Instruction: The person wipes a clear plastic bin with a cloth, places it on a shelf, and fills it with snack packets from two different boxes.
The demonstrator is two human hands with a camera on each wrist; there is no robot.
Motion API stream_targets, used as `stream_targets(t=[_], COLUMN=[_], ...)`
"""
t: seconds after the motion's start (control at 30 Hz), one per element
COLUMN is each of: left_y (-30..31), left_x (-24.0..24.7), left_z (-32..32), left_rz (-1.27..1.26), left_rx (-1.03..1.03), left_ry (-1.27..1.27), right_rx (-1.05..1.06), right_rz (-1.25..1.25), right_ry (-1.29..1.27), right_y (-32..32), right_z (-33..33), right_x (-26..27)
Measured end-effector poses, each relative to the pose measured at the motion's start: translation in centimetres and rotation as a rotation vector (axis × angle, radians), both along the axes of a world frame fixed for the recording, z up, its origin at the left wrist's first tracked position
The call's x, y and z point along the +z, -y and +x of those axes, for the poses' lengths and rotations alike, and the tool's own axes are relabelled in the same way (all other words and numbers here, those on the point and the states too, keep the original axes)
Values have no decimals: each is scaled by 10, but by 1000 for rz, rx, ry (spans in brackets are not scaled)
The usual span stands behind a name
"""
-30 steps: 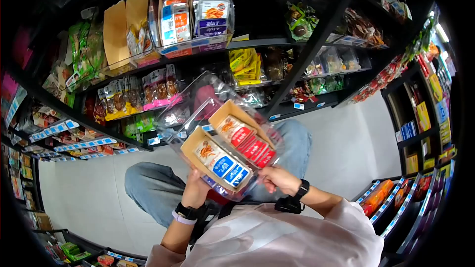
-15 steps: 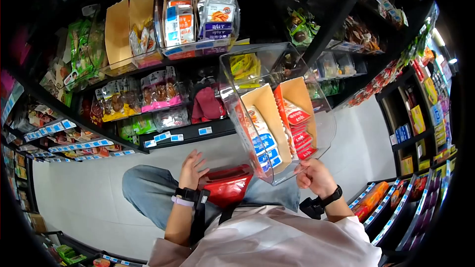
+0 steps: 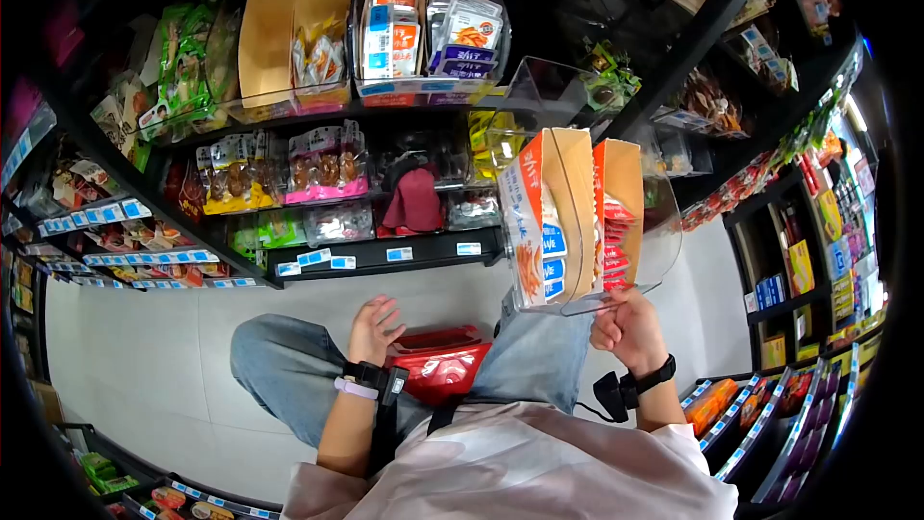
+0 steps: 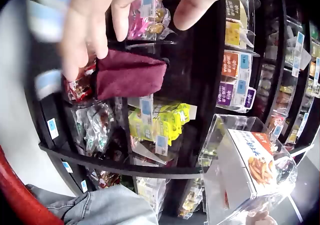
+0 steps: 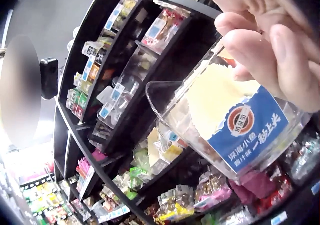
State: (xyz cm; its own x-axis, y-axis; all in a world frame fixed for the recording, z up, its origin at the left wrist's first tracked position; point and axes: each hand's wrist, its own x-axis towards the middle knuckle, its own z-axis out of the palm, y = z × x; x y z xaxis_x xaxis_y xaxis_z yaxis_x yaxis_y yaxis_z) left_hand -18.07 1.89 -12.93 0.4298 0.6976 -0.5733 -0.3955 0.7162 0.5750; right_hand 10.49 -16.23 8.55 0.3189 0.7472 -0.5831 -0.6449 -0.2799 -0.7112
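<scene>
Head view: the right hand (image 3: 628,329) grips a clear bin (image 3: 664,231) of boxed snacks before the shelves (image 3: 433,252); the left hand (image 3: 373,325) hovers empty, fingers spread, over a red bag (image 3: 438,366). Left wrist: relaxed fingers (image 4: 85,29) near a maroon cloth (image 4: 130,74). Right wrist: fingers (image 5: 270,54) curl round the bin's rim

You wear a loose pale pink shirt (image 3: 520,462), sleeves ending near the elbows, and light blue jeans (image 3: 289,366). Behind your left hand (image 3: 373,327) sit a black strap (image 3: 366,376) and a lilac band (image 3: 352,390); behind your right hand (image 3: 626,327), a black wristband (image 3: 659,373) with a small black camera mount (image 3: 608,393)
</scene>
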Motion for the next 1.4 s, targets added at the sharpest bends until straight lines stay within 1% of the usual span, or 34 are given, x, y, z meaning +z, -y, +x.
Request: stream_targets(t=[0.3,0.37,0.5,0.73,0.77,0.83,0.93,0.97,1.03,1.07,1.13,1.27,1.4], left_y=[1,0,-4,-2,-2,-2,-4,-4,-7,-7,-7,-9,-9], left_x=[0,-1,-10,-8,-6,-4,-7,-9,-9,-7,-1,-2,-1], left_z=[4,5,10,17,17,17,14,14,14,14,13,11,13], left_rz=[14,26,61,58,64,73,100,115,107,111,131,181,158], left_rx=[-21,-23,-43,-118,-115,-114,-105,-99,-63,-68,-63,-27,-27], left_ry=[5,-1,-41,-39,-47,-60,-67,-53,-52,-66,-90,-97,-94], right_rx=[-56,-76,-20,114,4,52,77,99,85,110,80,88,65], right_rz=[44,21,99,158,113,145,126,165,153,164,175,165,112], right_ry=[13,64,46,75,122,106,67,31,93,65,76,80,99], right_y=[-32,-41,-59,-122,-133,-156,-195,-206,-228,-239,-257,-280,-277], right_z=[1,3,17,48,46,63,87,94,101,108,117,130,127], right_x=[10,12,16,46,53,56,59,59,61,57,50,38,40])
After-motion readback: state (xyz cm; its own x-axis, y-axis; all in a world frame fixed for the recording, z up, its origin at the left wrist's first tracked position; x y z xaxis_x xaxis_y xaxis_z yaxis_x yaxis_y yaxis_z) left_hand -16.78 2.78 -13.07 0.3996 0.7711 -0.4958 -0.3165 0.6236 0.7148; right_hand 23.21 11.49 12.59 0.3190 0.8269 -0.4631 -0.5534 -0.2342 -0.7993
